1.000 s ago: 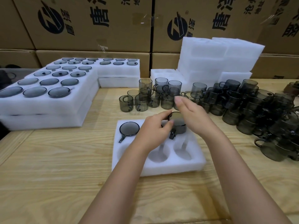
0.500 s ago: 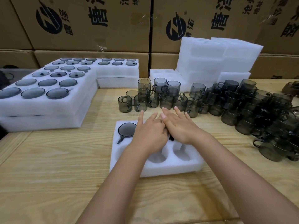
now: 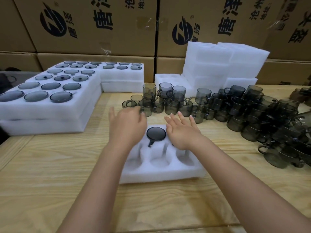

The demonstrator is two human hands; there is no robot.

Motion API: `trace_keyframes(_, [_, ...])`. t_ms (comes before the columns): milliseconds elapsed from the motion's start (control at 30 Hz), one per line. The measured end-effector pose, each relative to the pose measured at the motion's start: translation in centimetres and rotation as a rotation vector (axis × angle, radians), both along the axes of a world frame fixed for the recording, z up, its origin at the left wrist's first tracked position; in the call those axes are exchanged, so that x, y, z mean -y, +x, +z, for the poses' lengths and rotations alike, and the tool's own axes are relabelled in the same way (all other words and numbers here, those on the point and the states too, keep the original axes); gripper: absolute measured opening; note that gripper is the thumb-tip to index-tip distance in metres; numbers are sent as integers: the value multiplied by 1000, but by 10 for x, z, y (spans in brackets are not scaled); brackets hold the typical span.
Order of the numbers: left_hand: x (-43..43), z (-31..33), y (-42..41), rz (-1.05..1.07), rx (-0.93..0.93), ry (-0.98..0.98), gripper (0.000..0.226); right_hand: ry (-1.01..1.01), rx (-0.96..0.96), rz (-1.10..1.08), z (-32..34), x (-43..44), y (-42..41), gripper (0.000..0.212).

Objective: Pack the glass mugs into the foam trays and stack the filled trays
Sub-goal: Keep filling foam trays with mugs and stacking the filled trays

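The two hands, which lay flat side by side on the tray half a second ago, have parted and uncovered the glass mug (image 3: 156,133) in the middle back pocket. That mug sits sunk in the foam tray (image 3: 159,174), its round top showing and its handle pointing toward the person. The front row of pockets shows only white foam.

The right hand (image 3: 183,132) hovers over the back right pocket, its grip spread and the fingers straight and fanned toward the loose mugs. A dark edge shows under its palm, but too little to identify. The left hand (image 3: 127,126) covers the back left pocket and reaches forward. Its grip is loosely spread, with the thumb wide to the left. Its fingertips are blurred at the nearest of the loose mugs (image 3: 170,105), and whether they touch it cannot be told.

The loose mugs stand crowded and piled behind the tray and along the right of the wooden surface (image 3: 50,165). The filled trays (image 3: 50,105) are stacked on the left, and the empty foam trays (image 3: 218,64) are piled at the back. Printed cardboard boxes (image 3: 92,22) form a wall behind everything.
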State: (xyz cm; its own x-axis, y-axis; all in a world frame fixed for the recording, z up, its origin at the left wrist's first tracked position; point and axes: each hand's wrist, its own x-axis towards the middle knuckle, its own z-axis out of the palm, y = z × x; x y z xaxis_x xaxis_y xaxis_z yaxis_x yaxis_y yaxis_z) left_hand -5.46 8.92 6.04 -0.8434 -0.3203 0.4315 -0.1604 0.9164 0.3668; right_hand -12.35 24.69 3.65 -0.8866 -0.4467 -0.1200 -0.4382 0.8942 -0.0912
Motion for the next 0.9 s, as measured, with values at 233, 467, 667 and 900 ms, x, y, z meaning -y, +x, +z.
trace_keyframes(233, [41,-42,11,-153,-105,1039,29,-41,35,-8,2,-1,3,51])
trace_keyframes(467, [46,-63,11,-284,-214,1477,41,-1,12,-60,3,3,4,48])
trace_keyframes(667, [54,-62,0,-271,-269,1496,45,-151,210,-53,11,5,-11,63])
trace_keyframes(900, [56,-63,-3,-240,-301,1376,41,-438,-209,-1,47,55,-65,20])
